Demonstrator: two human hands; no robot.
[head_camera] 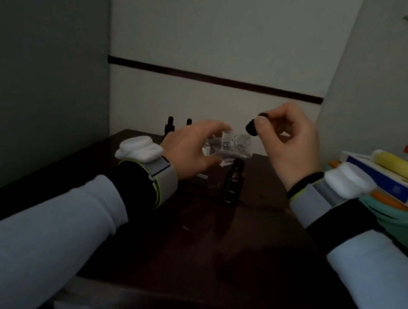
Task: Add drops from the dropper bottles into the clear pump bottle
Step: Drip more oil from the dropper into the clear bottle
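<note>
Aloft in left hand (188,150): clear bottle (234,146).

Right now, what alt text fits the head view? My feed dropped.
The left hand holds the clear pump bottle tilted above a dark table, while the right hand pinches a black dropper just above it. A dark dropper bottle stands below; two capped bottles stand by the wall.

From here the pump bottle (227,147) looks like clear, glossy plastic with small glints. The dropper (252,129) looks matt black and rubbery. The near dropper bottle (233,183) is dark, smooth and faintly shiny. I take the table (252,237) for dark polished wood. The sleeves (60,226) are pale soft cloth, the wrist straps (166,178) grey fabric, and the pods (139,150) smooth white plastic.
</note>
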